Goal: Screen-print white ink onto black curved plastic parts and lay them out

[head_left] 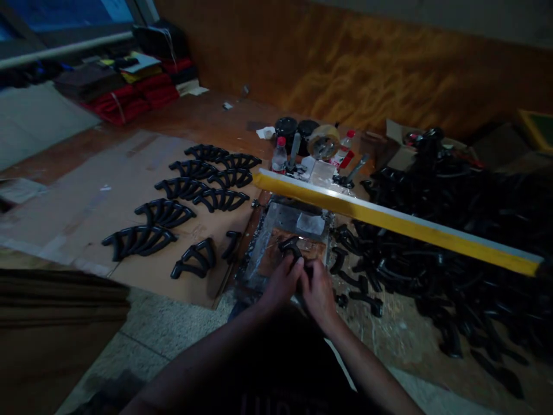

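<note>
My left hand [283, 280] and my right hand [318, 288] are close together in front of my body, fingers closed. Between them is a black curved, handle-shaped part [290, 245], whose bent end shows beyond my left fingers. The rest of that part is hidden by my hands. Beneath lies a metal plate fixture [268, 230] with a brown patch and a small pale pad [311, 223] on it. Left of my hands, a single black part [231, 245] and a small group of similar parts [196, 259] lie on cardboard [125, 202].
Rows of black parts [140, 240] fill the cardboard's right side. A yellow-sided bar [389, 218] crosses above the fixture. A big heap of black parts [432, 259] covers the right side. Behind stand a red-capped bottle [280, 157], a tape roll [324, 142] and dark round containers [286, 126].
</note>
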Demonstrator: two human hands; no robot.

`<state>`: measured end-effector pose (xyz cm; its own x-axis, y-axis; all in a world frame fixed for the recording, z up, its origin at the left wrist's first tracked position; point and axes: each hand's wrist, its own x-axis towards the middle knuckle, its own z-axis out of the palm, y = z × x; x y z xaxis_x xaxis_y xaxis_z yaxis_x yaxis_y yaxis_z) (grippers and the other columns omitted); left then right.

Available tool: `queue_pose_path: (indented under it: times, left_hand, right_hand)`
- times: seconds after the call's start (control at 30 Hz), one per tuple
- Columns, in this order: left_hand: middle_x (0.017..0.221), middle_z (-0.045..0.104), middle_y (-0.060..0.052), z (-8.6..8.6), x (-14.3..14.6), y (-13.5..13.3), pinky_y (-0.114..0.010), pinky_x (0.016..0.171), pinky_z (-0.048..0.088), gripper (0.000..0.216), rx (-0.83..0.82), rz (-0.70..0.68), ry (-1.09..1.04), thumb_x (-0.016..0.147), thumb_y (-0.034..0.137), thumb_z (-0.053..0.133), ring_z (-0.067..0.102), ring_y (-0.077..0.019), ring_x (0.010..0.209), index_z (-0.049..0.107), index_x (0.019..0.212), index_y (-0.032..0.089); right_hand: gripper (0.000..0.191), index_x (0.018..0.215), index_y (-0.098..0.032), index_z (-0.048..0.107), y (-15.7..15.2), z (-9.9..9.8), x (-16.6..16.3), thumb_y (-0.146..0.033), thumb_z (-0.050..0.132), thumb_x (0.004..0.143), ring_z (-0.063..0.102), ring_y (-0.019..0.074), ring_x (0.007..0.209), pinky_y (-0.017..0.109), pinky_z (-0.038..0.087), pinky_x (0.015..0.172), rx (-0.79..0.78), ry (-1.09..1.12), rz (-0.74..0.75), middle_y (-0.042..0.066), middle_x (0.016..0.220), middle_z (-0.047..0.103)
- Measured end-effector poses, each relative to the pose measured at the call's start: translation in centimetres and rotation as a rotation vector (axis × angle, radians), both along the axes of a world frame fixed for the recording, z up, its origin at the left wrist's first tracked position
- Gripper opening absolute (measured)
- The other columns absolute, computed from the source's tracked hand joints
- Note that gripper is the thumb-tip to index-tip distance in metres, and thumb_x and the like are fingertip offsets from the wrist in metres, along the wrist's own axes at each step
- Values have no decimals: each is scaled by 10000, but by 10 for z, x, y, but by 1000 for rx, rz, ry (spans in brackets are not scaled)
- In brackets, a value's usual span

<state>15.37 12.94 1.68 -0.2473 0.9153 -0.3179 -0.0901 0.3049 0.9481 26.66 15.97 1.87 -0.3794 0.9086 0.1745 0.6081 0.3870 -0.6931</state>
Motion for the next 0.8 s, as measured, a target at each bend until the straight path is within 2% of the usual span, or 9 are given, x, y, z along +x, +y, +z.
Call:
queue_pose_path:
  times: [0.1,0.23,0.3,0.37,0.43,0.5,0.57,0.67,0.8]
  left_hand:
    - [952,684,-68,-2,-4,1,-309,756,515,361,6,-13,56,890,472,465,639,-210,909,624,1019,175]
    - [919,691,-61,-4,-9,-5,-312,750,527,398,7,-48,10,869,508,491,653,-204,861,639,1009,165]
    - [933,691,-65,-2,-13,-9,-309,685,534,424,-2,-72,0,870,516,483,657,-200,808,630,1056,164]
    - [970,694,-76,-1,-22,-14,-322,678,535,436,-24,-67,106,887,501,461,663,-211,813,611,1136,176]
    - [1033,699,-90,-1,-32,-19,-352,763,529,449,-64,-51,302,912,471,438,668,-240,913,563,1250,203]
    - [1081,699,-105,-4,-42,-25,-373,843,504,454,-126,-69,505,939,441,412,655,-266,1021,510,1321,217]
    - [1066,706,-121,-10,-49,-30,-372,830,500,445,-209,-113,677,954,433,392,661,-283,1024,495,1320,203]
    - [1008,716,-124,-19,-53,-37,-354,754,502,420,-298,-184,872,964,433,382,686,-285,930,497,1283,184]
    - [1089,671,-91,-30,-53,-45,-317,762,492,349,-240,-232,1044,966,408,408,659,-239,961,552,1222,218]
  right_hand:
    - [192,860,-220,477,-2,5,-1,-404,455,909,571,204,731,315,442,660,-66,52,16,48,784,597]
    - [187,807,-223,495,0,10,1,-390,498,891,568,184,712,286,433,645,-157,76,120,14,726,589]
    - [200,779,-221,527,9,9,4,-388,509,887,573,172,697,275,434,642,-225,76,230,3,715,599]
    - [212,818,-217,585,28,2,7,-399,501,888,593,174,709,282,449,662,-269,91,283,10,763,638]
    - [243,923,-207,627,58,-9,9,-409,502,872,614,196,753,317,470,710,-235,98,166,40,850,674]
    - [304,1003,-173,634,94,-23,9,-404,533,834,623,230,813,365,477,769,-136,65,-59,88,919,683]
    - [328,995,-135,645,129,-37,7,-383,577,791,622,260,868,392,473,815,-57,-6,-224,133,944,681]
    - [322,947,-125,671,164,-51,2,-380,626,756,621,286,936,402,466,850,-63,-114,-323,158,969,684]
    - [350,938,-136,698,178,-57,-9,-408,670,720,604,315,1008,424,462,864,-134,-217,-361,156,991,691]
